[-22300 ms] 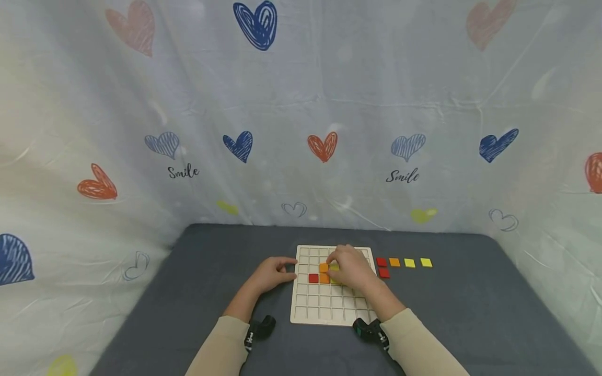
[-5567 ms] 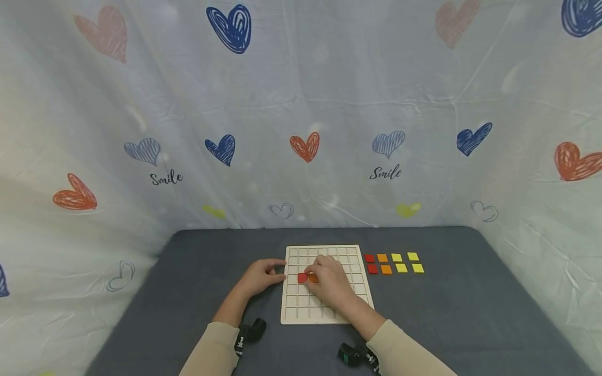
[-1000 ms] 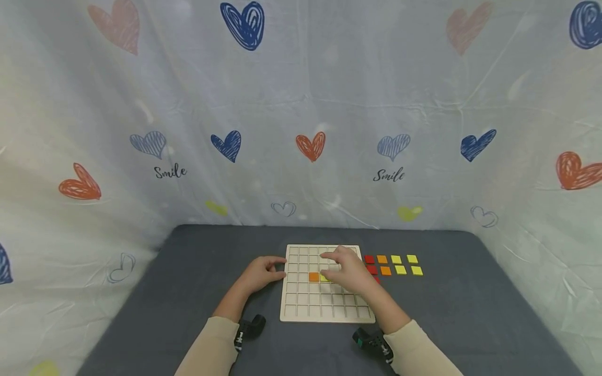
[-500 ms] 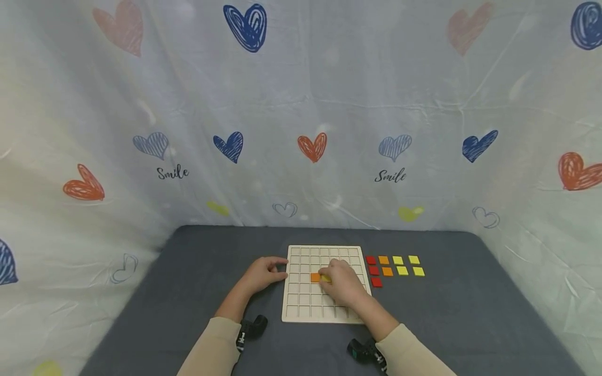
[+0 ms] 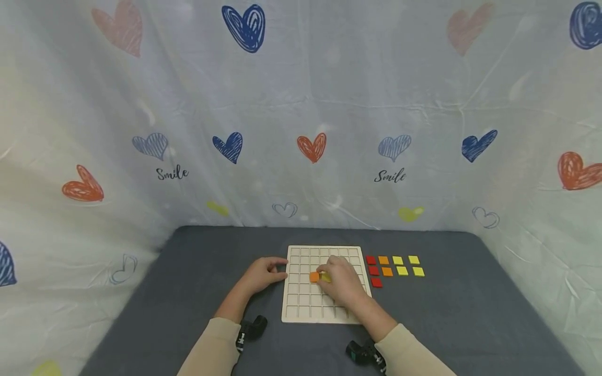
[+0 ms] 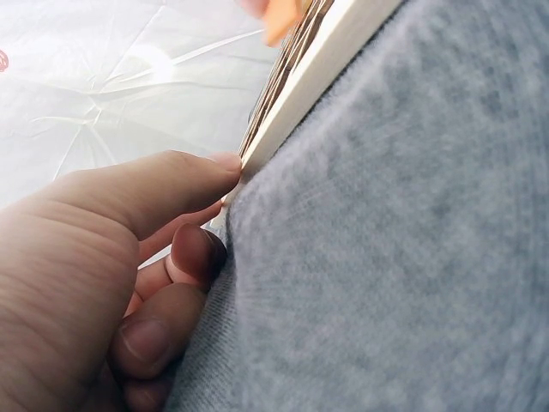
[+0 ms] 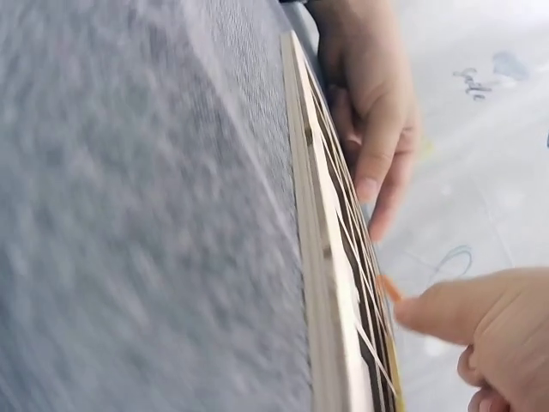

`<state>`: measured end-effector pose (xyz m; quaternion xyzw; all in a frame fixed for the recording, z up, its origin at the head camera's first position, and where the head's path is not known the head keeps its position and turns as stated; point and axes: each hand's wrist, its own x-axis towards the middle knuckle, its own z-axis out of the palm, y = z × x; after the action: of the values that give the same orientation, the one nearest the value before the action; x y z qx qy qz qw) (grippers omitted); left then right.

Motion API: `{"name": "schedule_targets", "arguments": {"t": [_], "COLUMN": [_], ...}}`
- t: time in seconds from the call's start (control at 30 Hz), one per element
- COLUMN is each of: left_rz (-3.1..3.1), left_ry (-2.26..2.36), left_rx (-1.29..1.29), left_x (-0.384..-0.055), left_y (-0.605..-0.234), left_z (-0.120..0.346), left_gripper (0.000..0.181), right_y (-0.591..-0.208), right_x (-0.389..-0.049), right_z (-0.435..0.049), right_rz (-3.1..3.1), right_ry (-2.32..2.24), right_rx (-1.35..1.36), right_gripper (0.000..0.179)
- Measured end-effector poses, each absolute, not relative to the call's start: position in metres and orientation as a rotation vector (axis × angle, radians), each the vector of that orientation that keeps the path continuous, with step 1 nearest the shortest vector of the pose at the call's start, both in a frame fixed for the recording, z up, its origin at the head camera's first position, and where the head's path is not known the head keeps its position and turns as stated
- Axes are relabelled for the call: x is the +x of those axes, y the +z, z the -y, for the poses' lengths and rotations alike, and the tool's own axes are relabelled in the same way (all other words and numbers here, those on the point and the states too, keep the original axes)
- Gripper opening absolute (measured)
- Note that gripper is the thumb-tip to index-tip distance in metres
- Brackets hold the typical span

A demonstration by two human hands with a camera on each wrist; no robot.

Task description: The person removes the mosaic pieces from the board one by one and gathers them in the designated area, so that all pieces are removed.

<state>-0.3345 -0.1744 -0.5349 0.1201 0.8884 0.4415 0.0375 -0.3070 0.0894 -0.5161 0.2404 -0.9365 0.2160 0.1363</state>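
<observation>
In the head view my right hand (image 5: 344,279) reaches over the pale wooden grid board (image 5: 298,312) and pinches a small square orange tile (image 5: 314,277), which looks tipped in its cell. The right wrist view also shows this orange tile (image 7: 389,288) slanted against the thumb tip. Just right of it on the board is a yellow tile (image 5: 325,278), partly hidden by the fingers. My left hand (image 5: 262,274) touches the board's left edge with its thumb and forefinger, spread apart. Close up in the left wrist view, the thumb (image 6: 171,184) meets the board's side.
Right of the board, loose tiles lie in columns on the grey cloth-covered table (image 5: 447,308): three red tiles (image 5: 373,271), two orange tiles (image 5: 387,271) and several yellow tiles (image 5: 402,271). A pale curtain (image 5: 348,104) printed with hearts hangs behind and at the sides.
Over the longer span, red, orange and yellow tiles have left the board for the columns at right. Lately my right hand has come left and down, and the orange tile has tipped up.
</observation>
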Motion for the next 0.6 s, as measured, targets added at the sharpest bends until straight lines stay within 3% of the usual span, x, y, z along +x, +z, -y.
{"name": "schedule_targets", "arguments": {"t": [0.6], "left_rz": [-2.743], "left_ry": [1.355], "left_rx": [0.397], "left_x": [-0.332], "left_y": [-0.534], "left_z": [0.175], "left_gripper": [0.041], "right_y": [-0.452], "right_x": [-0.301], "right_z": [-0.131], "right_rz": [2.707], "right_ry": [1.157], "right_rx": [0.579], "right_gripper": [0.027]}}
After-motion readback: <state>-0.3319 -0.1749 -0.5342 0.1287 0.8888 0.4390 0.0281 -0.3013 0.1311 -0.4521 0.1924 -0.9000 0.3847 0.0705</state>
